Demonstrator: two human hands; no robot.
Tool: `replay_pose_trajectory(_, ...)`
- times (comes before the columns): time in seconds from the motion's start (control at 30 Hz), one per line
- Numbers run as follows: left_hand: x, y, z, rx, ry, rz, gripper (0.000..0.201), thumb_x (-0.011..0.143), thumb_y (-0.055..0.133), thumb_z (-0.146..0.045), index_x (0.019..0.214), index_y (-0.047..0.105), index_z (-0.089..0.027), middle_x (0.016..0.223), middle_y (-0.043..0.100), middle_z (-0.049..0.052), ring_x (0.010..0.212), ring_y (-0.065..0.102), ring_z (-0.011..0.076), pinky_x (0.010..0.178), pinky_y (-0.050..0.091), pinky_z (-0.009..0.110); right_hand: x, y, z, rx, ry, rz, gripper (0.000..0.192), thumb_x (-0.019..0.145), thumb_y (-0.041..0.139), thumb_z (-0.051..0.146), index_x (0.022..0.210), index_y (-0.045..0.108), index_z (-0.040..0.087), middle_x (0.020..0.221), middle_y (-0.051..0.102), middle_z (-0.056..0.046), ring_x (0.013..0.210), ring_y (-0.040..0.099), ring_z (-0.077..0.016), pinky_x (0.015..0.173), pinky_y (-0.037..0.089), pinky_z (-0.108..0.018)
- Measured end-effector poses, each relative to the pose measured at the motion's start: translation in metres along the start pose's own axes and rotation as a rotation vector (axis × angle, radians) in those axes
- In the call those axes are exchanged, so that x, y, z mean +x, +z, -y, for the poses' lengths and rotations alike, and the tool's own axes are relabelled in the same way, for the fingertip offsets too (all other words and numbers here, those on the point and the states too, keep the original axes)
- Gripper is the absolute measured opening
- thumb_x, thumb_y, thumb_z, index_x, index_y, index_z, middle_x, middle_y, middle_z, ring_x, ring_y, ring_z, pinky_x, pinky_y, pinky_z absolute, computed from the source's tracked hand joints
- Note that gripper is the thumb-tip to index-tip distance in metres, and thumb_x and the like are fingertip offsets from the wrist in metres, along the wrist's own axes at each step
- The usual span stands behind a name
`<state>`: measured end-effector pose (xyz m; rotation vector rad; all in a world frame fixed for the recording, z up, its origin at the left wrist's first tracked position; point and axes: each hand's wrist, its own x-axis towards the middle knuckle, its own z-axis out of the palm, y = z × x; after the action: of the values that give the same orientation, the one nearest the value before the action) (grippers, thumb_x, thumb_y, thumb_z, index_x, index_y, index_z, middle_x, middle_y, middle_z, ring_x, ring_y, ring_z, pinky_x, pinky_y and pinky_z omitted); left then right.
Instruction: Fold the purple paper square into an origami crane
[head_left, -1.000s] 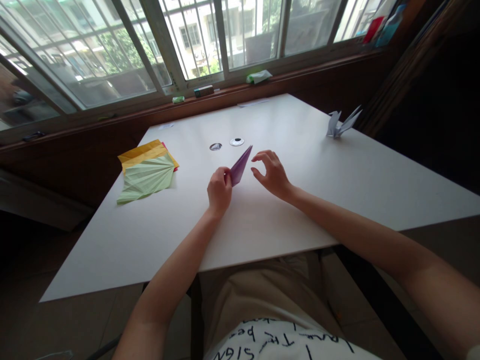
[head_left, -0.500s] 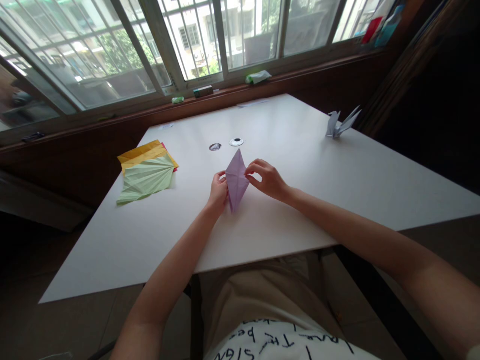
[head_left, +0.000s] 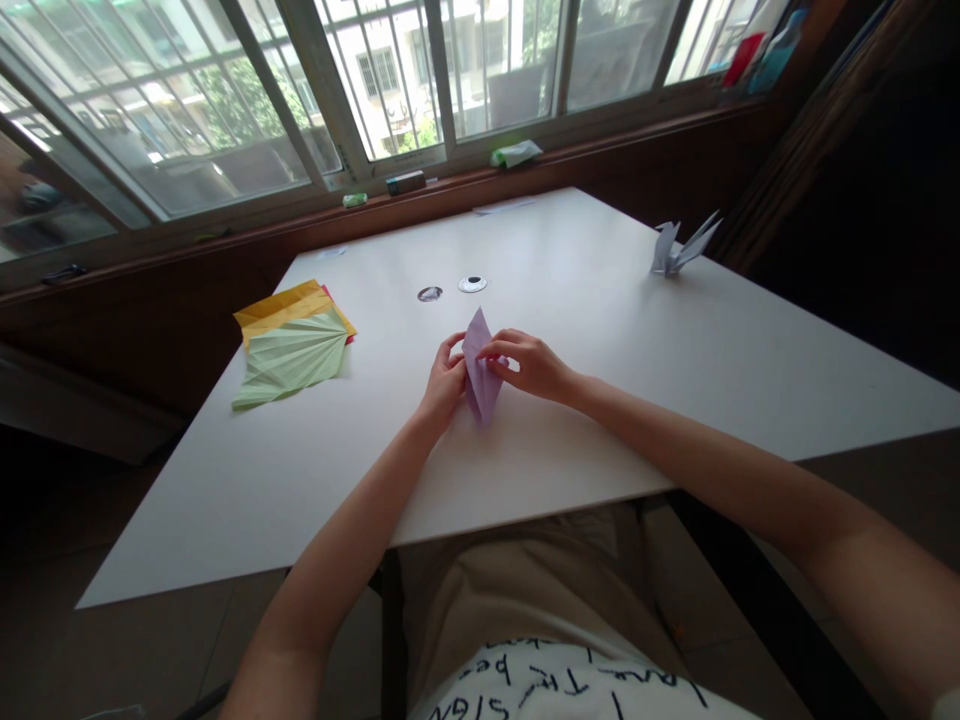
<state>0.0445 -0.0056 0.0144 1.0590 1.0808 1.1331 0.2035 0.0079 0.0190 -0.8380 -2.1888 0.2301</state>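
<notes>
Shifting now: R hand (head_left: 529, 362) is in from the corner, fingertips over the front of the folded lilac paper diamond (head_left: 485, 398), & that diamond looks narrower than half a sec ago, when its broad face showed. L hand (head_left: 444, 385) is on it too, thumb & fingers closed on the left edge. R thumb & index bend into a ring, tips pinching the front layer approx. mid-height, AFAICT. So it's held btwn both hands, one point up & away, the other toward the body, over the glossy white tabletop (head_left: 585, 460); can't tell if that lower tip touches.

Risk-wise: thin stuff, prob. easy to crease wrong. Too hard a pull from R vs. a tight L grip might tear it; too loose an L grip & layers could slip, fold goes crooked. R fingers also cover the middle, so a misaligned edge could go unnoticed.

Off left: pleated pale-green paper sheet (head_left: 296, 360) atop a yellow-orange paper sheet (head_left: 277, 308), w/ a red paper edge (head_left: 350, 328) peeking out. Round silver disc (head_left: 430, 294) & round white disc w/ black centre (head_left: 472, 284) lie just beyond, side by side. Far right, grey-white folded paper bird (head_left: 667, 256) stands nr the table edge.
</notes>
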Motion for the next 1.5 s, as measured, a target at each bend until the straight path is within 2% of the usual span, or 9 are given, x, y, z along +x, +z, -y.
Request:
replay_pose_trajectory(0.1, 0.001, 0.000, 0.000, -0.026, -0.009, -0.015, 0.033, 0.072, 0.057, -0.019, 0.103, 0.047, -0.024, 0.070, 0.059, -0.006, 0.045, 0.047, 0.0025, 0.044, 0.034, 0.014, 0.000, 0.000, 0.000, 0.001, -0.005, 0.002, 0.018, 0.081, 0.047, 0.016, 0.089, 0.063, 0.019, 0.084, 0.059, -0.005, 0.076, 0.054, -0.0140, 0.071, 0.045, -0.027)
replay_pose_trajectory(0.27, 0.001, 0.005, -0.001, -0.106, -0.048, -0.026, 0.014, 0.078, 0.053, -0.025, 0.090, 0.050, -0.018, 0.063, 0.056, -0.004, 0.052, 0.051, 0.0062, 0.051, 0.040, 0.017, -0.001, 0.002, -0.003, 0.004, -0.023, -0.007, 0.020, 0.080, 0.048, 0.014, 0.091, 0.062, 0.021, 0.085, 0.060, -0.005, 0.076, 0.055, -0.0138, 0.071, 0.046, -0.027)
replay_pose_trajectory(0.43, 0.001, 0.005, 0.000, -0.180, -0.028, -0.019, 0.018, 0.079, 0.054, -0.033, 0.085, 0.052, -0.016, 0.069, 0.058, -0.002, 0.060, 0.054, 0.0083, 0.059, 0.043, 0.021, -0.001, 0.004, -0.006, 0.015, -0.055, -0.033, 0.019, 0.079, 0.049, 0.013, 0.089, 0.063, 0.021, 0.085, 0.061, -0.005, 0.076, 0.055, -0.0144, 0.069, 0.047, -0.028)
replay_pose_trajectory(0.6, 0.004, 0.002, 0.004, -0.150, -0.035, -0.003, 0.028, 0.074, 0.062, -0.039, 0.086, 0.054, -0.016, 0.070, 0.059, -0.001, 0.058, 0.053, 0.0085, 0.057, 0.041, 0.021, -0.001, 0.005, -0.006, 0.010, -0.067, -0.042, 0.019, 0.079, 0.049, 0.012, 0.089, 0.064, 0.021, 0.085, 0.061, -0.005, 0.077, 0.056, -0.0148, 0.069, 0.048, -0.028)
replay_pose_trajectory(0.7, 0.004, 0.001, 0.004, -0.127, -0.044, -0.009, 0.029, 0.070, 0.065, -0.035, 0.089, 0.054, -0.016, 0.072, 0.060, -0.001, 0.058, 0.053, 0.0082, 0.056, 0.040, 0.021, -0.001, 0.005, -0.007, 0.001, -0.085, -0.055, 0.018, 0.079, 0.049, 0.013, 0.086, 0.063, 0.020, 0.083, 0.061, -0.005, 0.076, 0.056, -0.0150, 0.068, 0.048, -0.028)
replay_pose_trajectory(0.83, 0.005, 0.000, 0.004, -0.102, -0.015, -0.073, 0.023, 0.071, 0.063, -0.025, 0.090, 0.054, -0.016, 0.075, 0.061, 0.000, 0.061, 0.054, 0.0077, 0.059, 0.041, 0.021, -0.001, 0.005, -0.006, -0.018, -0.080, -0.063, 0.017, 0.080, 0.049, 0.013, 0.085, 0.063, 0.021, 0.084, 0.061, -0.005, 0.078, 0.056, -0.0155, 0.069, 0.047, -0.028)
replay_pose_trajectory(1.13, 0.006, -0.003, 0.004, -0.095, 0.043, -0.157, 0.022, 0.067, 0.062, -0.020, 0.088, 0.054, -0.016, 0.082, 0.061, 0.002, 0.068, 0.056, 0.0095, 0.062, 0.043, 0.021, -0.001, 0.004, -0.013, -0.144, 0.175, -0.147, 0.021, 0.079, 0.044, 0.008, 0.091, 0.058, 0.017, 0.085, 0.061, -0.006, 0.077, 0.057, -0.0175, 0.067, 0.045, -0.030)
replay_pose_trajectory(1.27, 0.007, -0.004, 0.005, -0.116, 0.034, -0.183, 0.022, 0.068, 0.062, -0.020, 0.089, 0.054, -0.016, 0.083, 0.061, 0.002, 0.069, 0.057, 0.0096, 0.062, 0.043, 0.022, -0.001, 0.005, -0.013, -0.077, 0.115, -0.105, 0.027, 0.077, 0.045, 0.005, 0.098, 0.056, 0.019, 0.087, 0.059, -0.005, 0.076, 0.057, -0.0151, 0.068, 0.046, -0.028)
replay_pose_trajectory(1.5, 0.007, -0.003, 0.005, -0.124, 0.026, -0.181, 0.022, 0.071, 0.062, -0.021, 0.090, 0.054, -0.016, 0.085, 0.061, 0.003, 0.069, 0.057, 0.0090, 0.063, 0.045, 0.021, -0.002, 0.005, -0.011, -0.054, 0.032, -0.064, 0.018, 0.079, 0.049, 0.010, 0.087, 0.061, 0.021, 0.089, 0.059, -0.005, 0.080, 0.056, -0.0155, 0.069, 0.046, -0.028)
